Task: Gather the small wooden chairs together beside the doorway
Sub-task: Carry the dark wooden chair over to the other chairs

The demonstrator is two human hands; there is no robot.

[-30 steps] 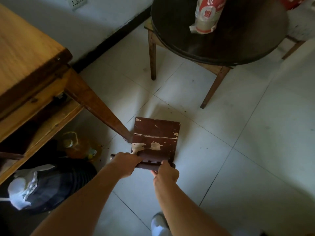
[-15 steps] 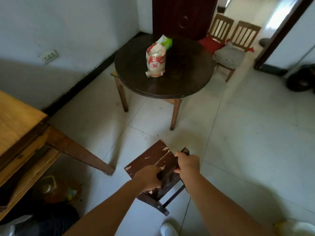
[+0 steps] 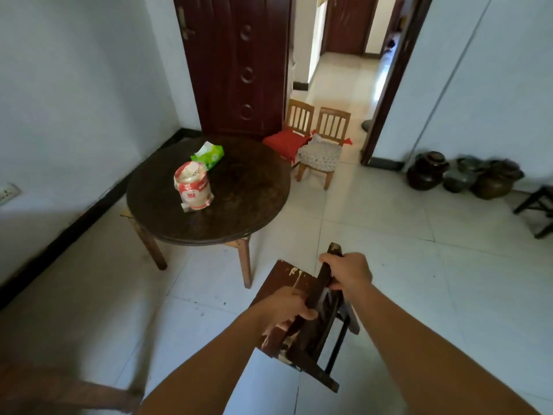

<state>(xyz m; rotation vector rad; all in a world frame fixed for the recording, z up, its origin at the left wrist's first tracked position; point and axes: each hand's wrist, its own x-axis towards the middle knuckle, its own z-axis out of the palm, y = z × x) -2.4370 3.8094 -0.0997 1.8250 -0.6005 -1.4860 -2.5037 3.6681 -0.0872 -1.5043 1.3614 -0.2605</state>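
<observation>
**Carrying the dark chair to the doorway**

Step in hand, as judged: transport of the dark chair [image 3: 302,322] toward the doorway [image 3: 338,70] at 12 o'clock.

Procedure advice:
- Keep the chair lifted clear of the tiles; its legs point down and toward 5 o'clock and could snag the floor.
- Pass to the right of the round table [image 3: 209,193], which stands at 10 o'clock. The open lane of floor at 1 o'clock leads straight on.
- Set the chair down just beside the two light chairs, one with a red cushion [image 3: 285,140] and one with a pale cushion [image 3: 320,152], which stand side by side before the door [image 3: 236,64].
- Avoid the jars [image 3: 460,175] along the wall at 2 o'clock.

Hand state:
- Left hand [image 3: 287,307]: fingers curled and clamped over the near end of the chair's top rail, beside the seat's edge.
- Right hand [image 3: 348,272]: closed in a fist around the far end of the same rail.

Chair position: held in front of the person, tilted, seat facing 10 o'clock, well apart from the other two chairs.
</observation>
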